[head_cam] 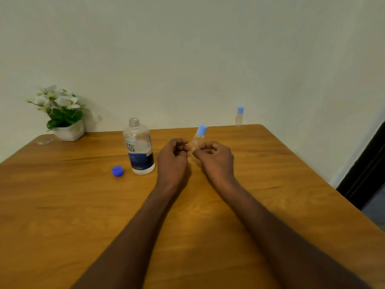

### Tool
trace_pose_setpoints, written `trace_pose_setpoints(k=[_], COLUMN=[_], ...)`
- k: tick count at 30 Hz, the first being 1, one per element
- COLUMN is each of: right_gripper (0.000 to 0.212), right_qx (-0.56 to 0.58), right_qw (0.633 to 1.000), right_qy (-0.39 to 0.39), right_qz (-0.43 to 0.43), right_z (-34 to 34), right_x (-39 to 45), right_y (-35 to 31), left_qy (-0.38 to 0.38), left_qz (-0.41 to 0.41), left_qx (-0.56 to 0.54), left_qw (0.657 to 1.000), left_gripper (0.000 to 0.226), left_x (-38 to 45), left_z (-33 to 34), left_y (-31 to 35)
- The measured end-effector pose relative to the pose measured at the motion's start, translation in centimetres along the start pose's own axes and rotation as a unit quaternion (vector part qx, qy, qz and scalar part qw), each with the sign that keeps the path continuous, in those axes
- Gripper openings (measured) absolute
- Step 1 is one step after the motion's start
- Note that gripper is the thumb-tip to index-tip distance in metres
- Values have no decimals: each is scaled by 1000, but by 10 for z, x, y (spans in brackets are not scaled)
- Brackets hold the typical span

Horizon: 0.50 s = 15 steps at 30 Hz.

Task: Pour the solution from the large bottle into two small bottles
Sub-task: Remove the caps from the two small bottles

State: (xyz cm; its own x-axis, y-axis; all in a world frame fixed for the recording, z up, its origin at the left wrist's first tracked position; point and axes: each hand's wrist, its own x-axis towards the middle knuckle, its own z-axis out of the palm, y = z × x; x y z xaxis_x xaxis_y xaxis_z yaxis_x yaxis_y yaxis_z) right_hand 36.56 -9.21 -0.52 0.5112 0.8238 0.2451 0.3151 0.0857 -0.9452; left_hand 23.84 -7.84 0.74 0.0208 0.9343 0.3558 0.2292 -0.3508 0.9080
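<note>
While both forearms are reaching forward over the middle of the counter (208, 236), the left hand (173, 157) and the right hand (215, 158) are meeting with fingers curled, pinching the base of a small bottle (199, 138) between their fingertips; which hand is bearing more of it I cannot tell. That small bottle is tilting to the right above the hands, its light blue cap (202, 129) still on. Just to the left of the left hand, the large bottle (139, 147) is standing upright and uncapped, with clear liquid in it. Its dark blue cap (117, 171) is lying on the wood near the bottle's left side. A second small bottle (239, 116), capped, is standing well apart at the counter's far right corner. A potted plant (62, 115) is sitting at the far left corner against the wall. Bare wood is stretching wide to the right of the right hand, up to the counter's right edge.
</note>
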Motion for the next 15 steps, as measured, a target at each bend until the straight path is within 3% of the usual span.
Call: trace_pose_setpoints(k=[5, 15], right_gripper=[27, 37], right_qx=[-149, -207], right_qw=[985, 970], right_qy=[-40, -79], right_qz=[-79, -101], right_z=[5, 6], right_x=[-11, -6], right_y=[0, 3], left_qy=[-14, -17], left_qz=[-16, -48], left_qx=[13, -45], left_qw=[1000, 998], left_gripper=[46, 44], left_x=[-9, 3], left_z=[-13, -5], left_y=[-4, -5])
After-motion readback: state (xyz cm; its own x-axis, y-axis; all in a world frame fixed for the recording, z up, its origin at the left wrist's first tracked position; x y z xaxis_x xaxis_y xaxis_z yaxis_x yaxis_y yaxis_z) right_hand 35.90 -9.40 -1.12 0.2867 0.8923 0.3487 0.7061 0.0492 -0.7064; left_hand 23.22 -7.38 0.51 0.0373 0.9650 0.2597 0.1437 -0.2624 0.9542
